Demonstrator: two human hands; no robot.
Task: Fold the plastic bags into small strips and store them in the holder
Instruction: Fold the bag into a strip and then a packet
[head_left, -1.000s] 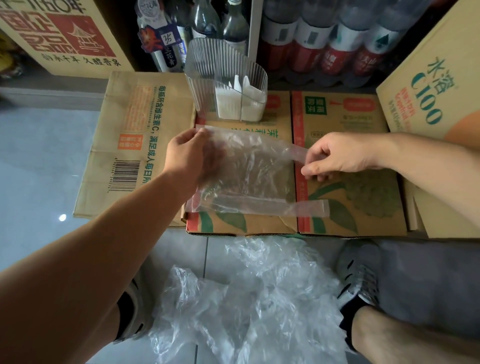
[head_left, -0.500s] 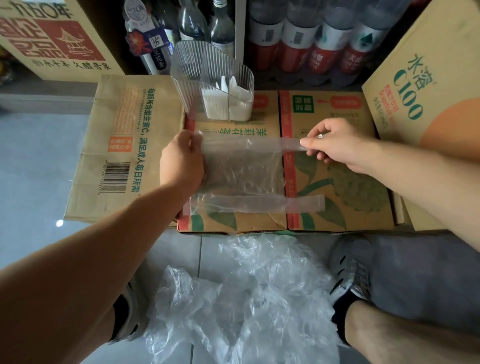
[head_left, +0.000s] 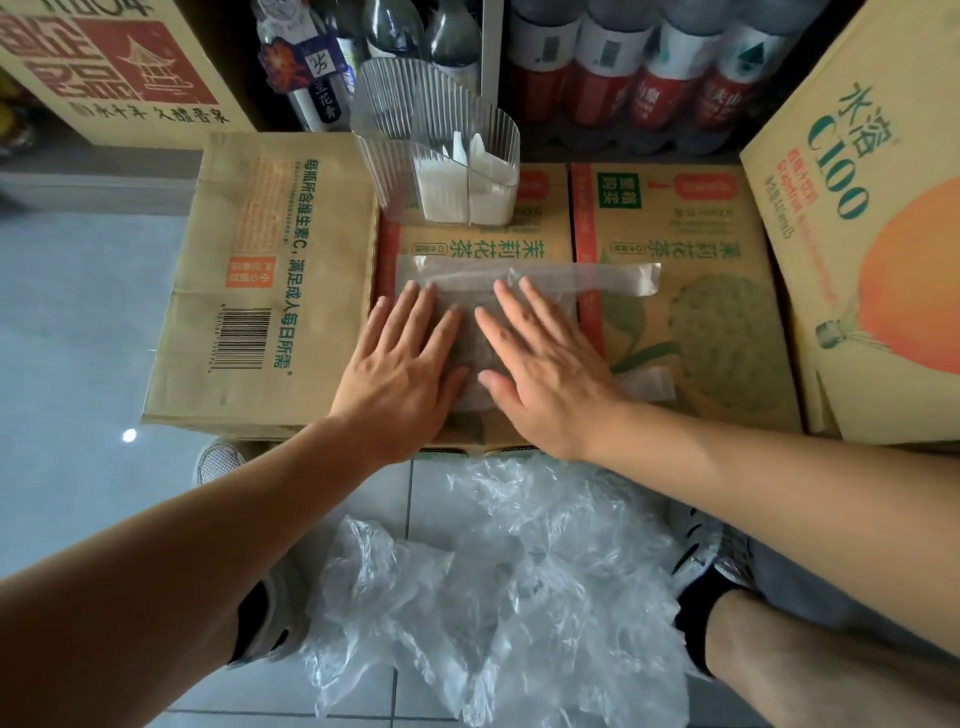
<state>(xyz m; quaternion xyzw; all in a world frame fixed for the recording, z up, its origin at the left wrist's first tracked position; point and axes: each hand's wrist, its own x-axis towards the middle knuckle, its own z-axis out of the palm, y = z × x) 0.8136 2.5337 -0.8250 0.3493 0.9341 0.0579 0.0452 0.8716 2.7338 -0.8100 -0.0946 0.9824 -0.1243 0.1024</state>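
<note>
A clear plastic bag (head_left: 587, 275) lies flat on the cardboard box top, its two handle strips reaching to the right. My left hand (head_left: 402, 369) and my right hand (head_left: 540, 369) press side by side on the bag's middle with fingers straight and spread. The clear ribbed holder (head_left: 441, 114) stands just beyond the bag, with several folded white strips (head_left: 467, 187) inside it. A pile of crumpled clear bags (head_left: 498, 597) lies on the tiled floor between my feet.
Flattened cardboard boxes (head_left: 260, 270) form the work surface. A tall carton (head_left: 872, 218) rises at the right and another carton (head_left: 104, 62) at the back left. Bottles (head_left: 649, 67) line the back. Grey floor tiles (head_left: 78, 338) lie to the left.
Both hands let go of the bag's upper edge and handle. They came down flat onto the bag, which now lies spread on the box.
</note>
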